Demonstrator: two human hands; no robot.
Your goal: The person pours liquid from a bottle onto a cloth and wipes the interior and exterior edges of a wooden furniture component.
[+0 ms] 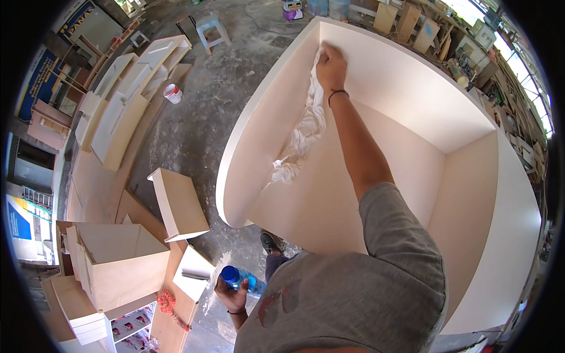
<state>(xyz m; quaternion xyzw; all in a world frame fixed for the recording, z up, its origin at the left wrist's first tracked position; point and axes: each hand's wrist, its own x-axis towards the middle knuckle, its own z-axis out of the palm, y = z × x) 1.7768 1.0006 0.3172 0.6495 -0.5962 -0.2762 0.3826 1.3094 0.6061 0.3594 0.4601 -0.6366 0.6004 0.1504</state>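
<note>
A large white cabinet carcass (pixel 435 117) with an open inside stands in front of me. My right hand (pixel 332 66) reaches up to its far inner corner, fingers closed on the end of a white cloth (pixel 307 126). From there the cloth trails, crumpled, down along the left inner side. Low beside my body, my left hand (pixel 233 296) grips a bottle (pixel 253 283) of clear blue plastic with a dark blue cap (pixel 231 275). The bottle is tilted, its lower part partly behind my shirt.
On the left stand wooden drawer boxes (pixel 123 265), a small open box (pixel 179 203) and long pale panels (pixel 132 100). A paint bucket (pixel 172 93) and a light blue stool (pixel 213 32) are on the concrete floor (pixel 200 123). Wood offcuts (pixel 406 22) lie behind the cabinet.
</note>
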